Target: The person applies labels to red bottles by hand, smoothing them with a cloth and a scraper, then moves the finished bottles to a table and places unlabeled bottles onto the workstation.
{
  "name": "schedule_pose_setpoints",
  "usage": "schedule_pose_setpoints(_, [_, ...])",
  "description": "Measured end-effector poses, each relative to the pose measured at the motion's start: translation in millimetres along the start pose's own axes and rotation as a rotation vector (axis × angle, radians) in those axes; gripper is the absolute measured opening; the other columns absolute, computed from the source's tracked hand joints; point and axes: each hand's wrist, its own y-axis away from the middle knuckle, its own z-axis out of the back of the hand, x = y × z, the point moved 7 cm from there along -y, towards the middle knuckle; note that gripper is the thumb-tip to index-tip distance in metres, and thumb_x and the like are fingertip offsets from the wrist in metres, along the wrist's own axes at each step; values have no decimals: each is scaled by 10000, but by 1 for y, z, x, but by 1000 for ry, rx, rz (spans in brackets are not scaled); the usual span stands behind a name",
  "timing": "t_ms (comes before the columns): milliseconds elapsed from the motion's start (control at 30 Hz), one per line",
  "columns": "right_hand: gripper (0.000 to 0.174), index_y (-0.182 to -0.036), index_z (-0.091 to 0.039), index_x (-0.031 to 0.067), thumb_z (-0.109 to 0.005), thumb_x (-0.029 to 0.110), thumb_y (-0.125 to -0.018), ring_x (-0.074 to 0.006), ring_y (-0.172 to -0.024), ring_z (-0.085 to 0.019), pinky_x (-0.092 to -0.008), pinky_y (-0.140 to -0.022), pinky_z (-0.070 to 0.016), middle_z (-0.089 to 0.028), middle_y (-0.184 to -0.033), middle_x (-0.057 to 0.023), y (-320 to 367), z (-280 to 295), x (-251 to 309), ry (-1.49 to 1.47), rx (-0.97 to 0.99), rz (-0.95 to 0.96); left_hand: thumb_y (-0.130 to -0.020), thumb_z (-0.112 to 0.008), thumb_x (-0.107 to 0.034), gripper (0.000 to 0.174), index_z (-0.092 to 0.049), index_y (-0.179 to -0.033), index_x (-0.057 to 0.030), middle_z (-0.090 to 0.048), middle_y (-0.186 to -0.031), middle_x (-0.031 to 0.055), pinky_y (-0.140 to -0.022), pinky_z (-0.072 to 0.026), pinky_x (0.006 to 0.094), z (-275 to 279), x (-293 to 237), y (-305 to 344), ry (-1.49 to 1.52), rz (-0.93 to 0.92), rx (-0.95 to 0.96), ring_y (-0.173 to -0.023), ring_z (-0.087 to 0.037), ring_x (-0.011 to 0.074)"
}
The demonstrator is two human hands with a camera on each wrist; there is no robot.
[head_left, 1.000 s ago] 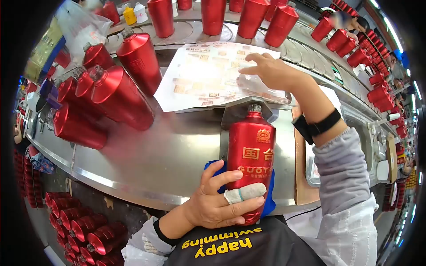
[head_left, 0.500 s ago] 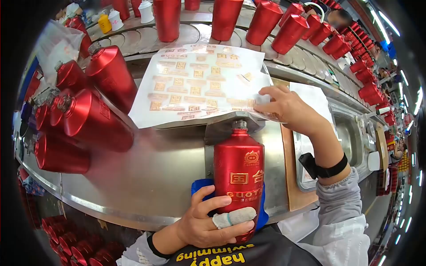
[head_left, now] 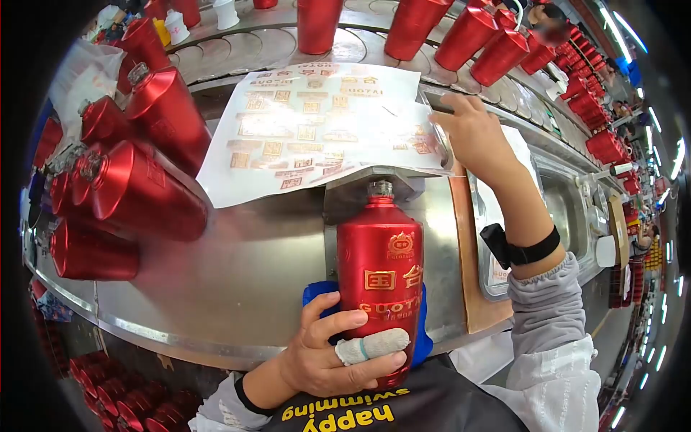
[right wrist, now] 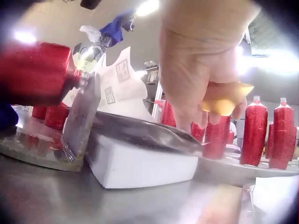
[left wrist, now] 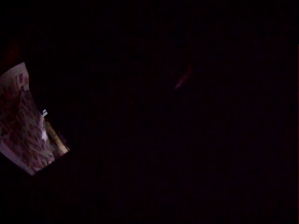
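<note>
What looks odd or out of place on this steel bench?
One finger of the left hand, which grips the lying red metallic bottle, is wrapped in white tape. At the left, red bottles lie heaped on their sides. The left wrist view is nearly black.

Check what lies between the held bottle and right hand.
Head view: steel bracket and decal sheet's lower edge separate the red bottle from the right hand.
</note>
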Motion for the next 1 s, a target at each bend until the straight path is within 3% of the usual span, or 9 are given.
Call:
schedule_pose_setpoints(67, [148, -896, -714, 63, -627, 165, -833, -342, -1116, -545, -436, -880, -486, -617, -1129, -150, -10, -8, -15, -112, -27, -129, -849, -659, -391, 347, -684, -1181, -296, -665, -1212, -99, -1078, -323, 479, 1, 2, -1, 10, -1, -8, -1296, -388, 220])
schedule_pose_setpoints(100, [307, -842, -698, -16, -659, 288, -828, -381, -979, -610, -424, -837, -505, -663, -943, -210, -15, -13, -17, -130, 22, -122, -845, -663, -387, 349, -683, -1181, -295, -665, -1215, -97, -1075, -327, 480, 2, 2, -1, 15, -3, -12, -1297, -388, 221])
schedule_pose_setpoints(200, [444, -794, -688, -33, -690, 411, -793, -394, -807, -648, -433, -757, -517, -664, -781, -238, -17, -36, -23, -268, 449, -318, -822, -684, -375, 370, -680, -1184, -292, -665, -1221, -90, -1065, -340, 483, 3, 4, -2, 32, 9, -30, -1295, -394, 223])
schedule_pose_setpoints(233, [462, -761, -680, -35, -703, 426, -749, -401, -697, -645, -442, -701, -515, -650, -712, -250, -15, -36, -24, -288, 386, -297, -815, -690, -369, 377, -679, -1184, -290, -666, -1220, -87, -1063, -343, 483, 3, 4, -1, 34, 8, -24, -1293, -397, 225])
schedule_pose_setpoints(533, [256, -709, -627, -45, -664, 196, -787, -374, -691, -586, -438, -682, -480, -567, -677, -212, -12, -31, -23, -254, 148, -138, -808, -696, -314, 386, -681, -1189, -256, -669, -1222, -54, -1045, -346, 498, 9, 9, -2, 52, 2, -47, -1286, -407, 250])
schedule_pose_setpoints(633, [163, -729, -619, -32, -661, 113, -790, -366, -783, -583, -428, -739, -477, -586, -779, -198, -16, -28, -13, -228, 77, -17, -842, -661, -313, 355, -690, -1183, -223, -664, -1239, -24, -1055, -325, 510, 15, 13, 0, 45, 2, -53, -1278, -410, 260])
schedule_pose_setpoints(767, [118, -843, -617, -14, -640, 99, -871, -294, -983, -589, -350, -866, -453, -617, -1054, -141, 22, 66, 5, -303, -223, 25, -890, -624, -301, 308, -698, -1148, -151, -675, -1188, 66, -1078, -288, 526, 4, -15, -5, 28, 17, -17, -1271, -423, 284])
schedule_pose_setpoints(933, [137, -863, -643, -10, -639, 115, -919, -173, -1017, -579, -285, -837, -452, -622, -1110, -111, 52, 123, 55, -1041, -284, -106, -878, -645, -265, 332, -638, -1159, -88, -614, -1231, 199, -1116, -239, 488, 50, -8, -49, -117, 293, -218, -1276, -421, 367])
schedule_pose_setpoints(1000, [144, -850, -642, -18, -645, 106, -924, -151, -1010, -578, -256, -788, -459, -613, -1110, -122, 68, 133, 81, -1214, -364, -37, -874, -659, -261, 308, -628, -1111, -66, -628, -1177, 178, -1121, -214, 456, 43, 0, -63, 157, 432, -323, -1212, -466, 353])
